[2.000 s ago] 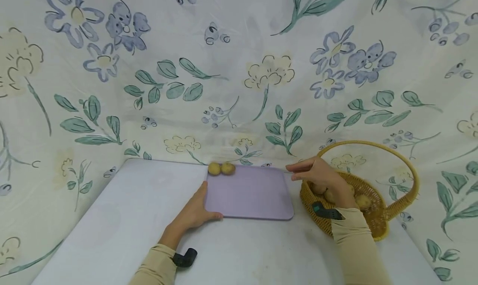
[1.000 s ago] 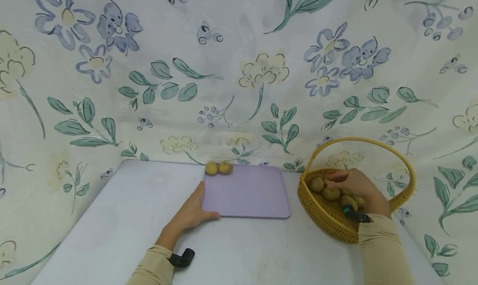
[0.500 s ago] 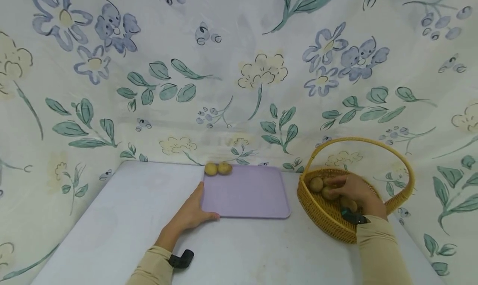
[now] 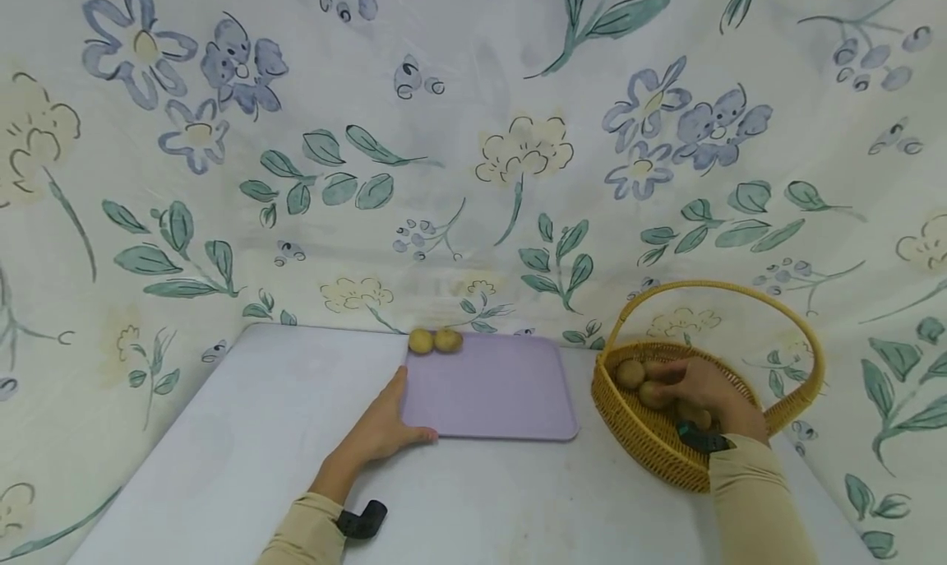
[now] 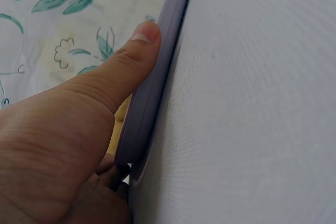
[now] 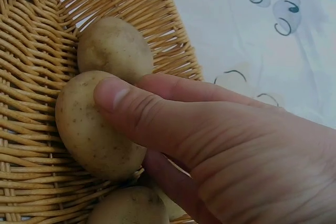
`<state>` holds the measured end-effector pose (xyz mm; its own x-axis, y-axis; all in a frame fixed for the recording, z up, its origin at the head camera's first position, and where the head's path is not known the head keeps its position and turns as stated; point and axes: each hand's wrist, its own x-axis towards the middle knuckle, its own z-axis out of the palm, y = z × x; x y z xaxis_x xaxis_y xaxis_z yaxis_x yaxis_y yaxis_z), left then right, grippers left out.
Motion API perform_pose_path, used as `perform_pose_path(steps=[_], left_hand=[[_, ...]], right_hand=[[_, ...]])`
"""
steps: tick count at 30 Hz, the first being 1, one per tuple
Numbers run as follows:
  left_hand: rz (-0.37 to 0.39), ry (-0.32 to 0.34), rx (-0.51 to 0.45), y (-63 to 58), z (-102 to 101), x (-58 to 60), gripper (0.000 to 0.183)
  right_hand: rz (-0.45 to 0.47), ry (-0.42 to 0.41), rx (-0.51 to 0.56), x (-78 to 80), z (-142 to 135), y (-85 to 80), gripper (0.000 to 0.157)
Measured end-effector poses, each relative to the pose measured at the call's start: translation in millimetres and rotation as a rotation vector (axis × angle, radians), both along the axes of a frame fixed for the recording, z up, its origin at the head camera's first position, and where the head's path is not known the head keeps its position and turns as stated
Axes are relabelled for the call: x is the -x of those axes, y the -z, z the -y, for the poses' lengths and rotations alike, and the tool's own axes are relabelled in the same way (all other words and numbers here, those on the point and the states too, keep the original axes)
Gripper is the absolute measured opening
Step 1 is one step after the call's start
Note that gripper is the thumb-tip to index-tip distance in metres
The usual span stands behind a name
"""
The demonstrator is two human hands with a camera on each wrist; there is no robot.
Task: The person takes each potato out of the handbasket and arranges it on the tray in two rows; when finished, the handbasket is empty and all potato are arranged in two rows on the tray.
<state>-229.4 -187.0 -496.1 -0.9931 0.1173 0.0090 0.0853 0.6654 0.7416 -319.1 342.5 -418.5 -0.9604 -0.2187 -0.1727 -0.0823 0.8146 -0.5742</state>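
In the head view my left hand is at the near left corner of a lilac tray. Its straight thumb rests against the tray's front rim, and its other fingers lie along the left side. Two potatoes sit side by side in the tray's far left corner. My right hand reaches into a wicker basket. There it holds a potato, thumb on top and fingers behind. Another potato touches it, and one more lies below in the right wrist view.
The basket's tall arched handle rises over the right side. A white table bears tray and basket. Floral cloth hangs close behind them. Each wrist wears a black camera.
My right hand has gone from above the basket's left rim down into it, and its fingers have settled on a potato. The left hand has stayed at the tray's corner.
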Motion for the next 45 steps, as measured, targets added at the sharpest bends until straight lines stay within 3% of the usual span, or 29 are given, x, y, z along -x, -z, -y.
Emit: perform_pose_path(steps=[7,13,20,35,45], left_hand=[[0.001,-0.006,-0.002,1.2,0,0.3,0.138],[0.016,-0.011,-0.003,0.9,1,-1.0,0.137],[0.021,-0.024,-0.017,-1.2,-1,-1.8,0.136],[0.018,-0.011,-0.012,-2.9,0,0.8,0.137],[0.024,-0.008,-0.024,-4.1,-1,0.3,0.138]], right_hand=[[0.033,-0.03,0.037,-1.1,4,-1.9,0.062],[-0.04,-0.094,-0.043,4.6,6,-1.8,0.058],[-0.006,-0.09,-0.052,11.9,4,-1.1,0.065],[0.018,-0.084,-0.04,5.1,4,-5.5,0.059],[0.008,-0.075,-0.014,-0.5,3,-10.6,0.065]])
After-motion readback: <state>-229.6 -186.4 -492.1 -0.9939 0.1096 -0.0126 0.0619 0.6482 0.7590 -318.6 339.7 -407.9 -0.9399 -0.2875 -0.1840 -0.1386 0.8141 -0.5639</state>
